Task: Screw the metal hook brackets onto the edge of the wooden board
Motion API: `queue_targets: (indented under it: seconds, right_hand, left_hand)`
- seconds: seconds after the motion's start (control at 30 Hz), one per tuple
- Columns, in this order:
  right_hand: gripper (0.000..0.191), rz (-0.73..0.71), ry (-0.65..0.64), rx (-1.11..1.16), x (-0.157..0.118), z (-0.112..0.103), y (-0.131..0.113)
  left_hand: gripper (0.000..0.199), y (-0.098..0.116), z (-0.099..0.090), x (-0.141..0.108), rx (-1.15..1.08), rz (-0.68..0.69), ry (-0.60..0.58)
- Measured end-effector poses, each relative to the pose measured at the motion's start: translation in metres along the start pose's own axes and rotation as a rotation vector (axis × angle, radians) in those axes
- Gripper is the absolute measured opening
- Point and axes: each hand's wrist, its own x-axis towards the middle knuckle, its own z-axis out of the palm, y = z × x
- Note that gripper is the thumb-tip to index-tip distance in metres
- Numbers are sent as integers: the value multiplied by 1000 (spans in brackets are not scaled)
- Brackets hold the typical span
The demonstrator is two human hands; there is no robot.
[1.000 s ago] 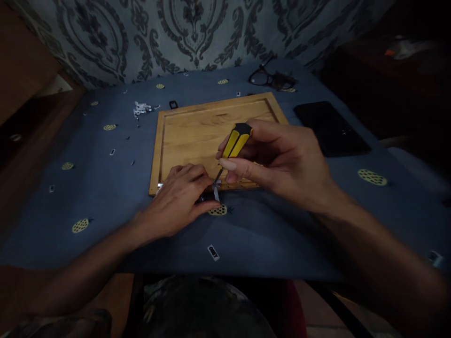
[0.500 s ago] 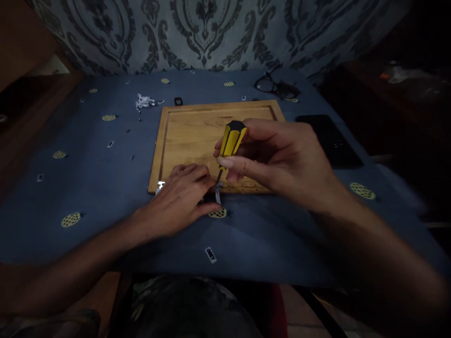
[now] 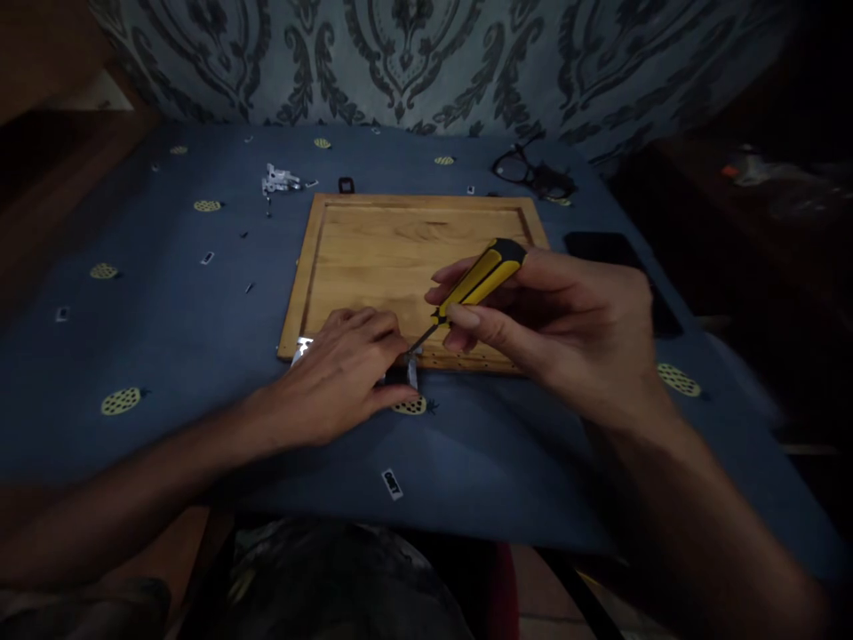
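Observation:
My right hand (image 3: 566,329) grips a yellow-and-black screwdriver (image 3: 483,277) by its handle, between thumb and fingers. The screwdriver leans, its shaft pointing down and left to the front edge of a wooden panel (image 3: 400,258). Its tip meets, or comes very near, the right end of a shiny metal fitting (image 3: 412,366). Closed over that fitting is my left hand (image 3: 353,369), fingers on top and thumb at the near side, pressing it against the panel's edge. Most of the fitting is hidden by the hand; a bright end shows at the left. Small holes dot the panel's front edge.
Silver metal pieces (image 3: 280,180) and a small black square part (image 3: 346,185) lie behind the panel. Glasses (image 3: 530,169) rest at the back right, a dark phone-like slab (image 3: 600,249) at the right. Tiny screw-like bits (image 3: 249,287) lie left on the patterned blue cloth (image 3: 466,480).
The screwdriver has tilted over, its handle swinging right and lower with my right hand, while its tip stays near the fitting. My left hand keeps its place. The view has shifted slightly.

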Motion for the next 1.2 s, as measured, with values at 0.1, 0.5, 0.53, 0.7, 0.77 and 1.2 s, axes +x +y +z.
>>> queue_targets:
  seconds: [0.1, 0.5, 0.53, 0.7, 0.77, 1.2]
  right_hand:
    - [18, -8, 36, -1, 0, 2, 2]
    - [31, 11, 144, 51, 1, 11, 8]
    - [29, 17, 119, 44, 1, 10, 7]
    - [23, 15, 22, -22, 0, 3, 1]
    - [23, -1, 45, -40, 0, 3, 2]
    - [31, -86, 306, 61, 1, 12, 1]
  left_hand:
    - [31, 0, 1, 0, 3, -1, -2]
    - [32, 0, 1, 0, 19, 11, 7]
    - [32, 0, 2, 0, 25, 13, 13]
    - [33, -1, 3, 0, 38, 21, 19]
    - [34, -1, 2, 0, 43, 21, 14]
    - [27, 2, -2, 0, 29, 25, 1]
